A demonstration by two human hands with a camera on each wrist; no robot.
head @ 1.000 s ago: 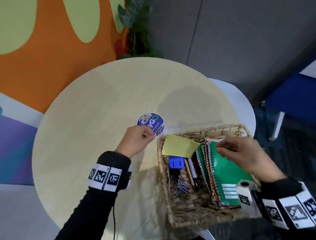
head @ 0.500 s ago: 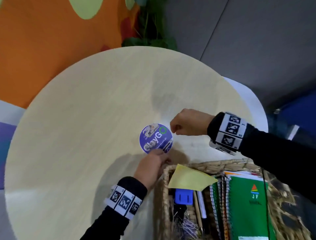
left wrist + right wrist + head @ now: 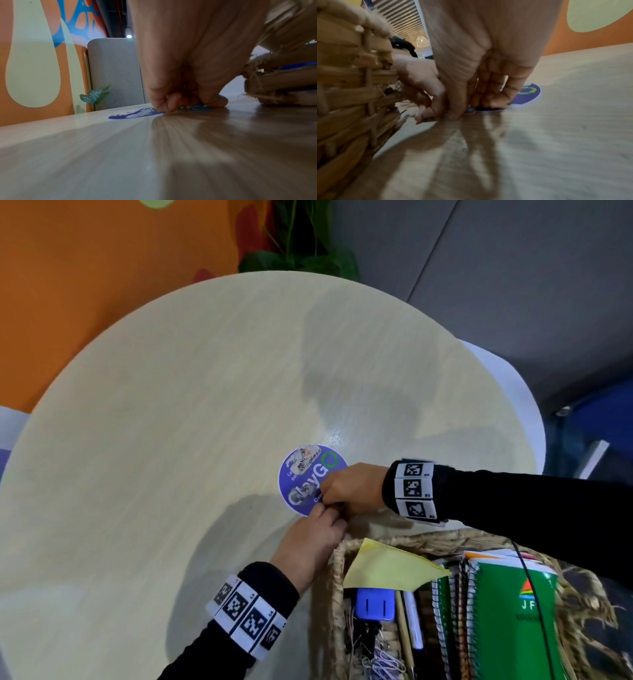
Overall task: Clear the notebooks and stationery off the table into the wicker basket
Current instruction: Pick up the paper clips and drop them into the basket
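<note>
Both hands, left hand (image 3: 313, 537) and right hand (image 3: 349, 489), pinch at small paper clips (image 3: 197, 106) on the round sticker (image 3: 308, 474), just beside the basket (image 3: 337, 573). Risk: clips lie flat on the bench (image 3: 171, 440), so fingers (image 3: 494, 100) may slip and scatter them.

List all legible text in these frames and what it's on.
"yGO": large letters on the round purple sticker on the table; its first letters are blurred, its small print unreadable.
"JF": on the green notebook cover in the wicker basket, under a triangle logo; the line below is blurred.
Wristband markers: black-and-white codes with tiny numbers, too small to read.
Wrist views: nothing legible.
</note>
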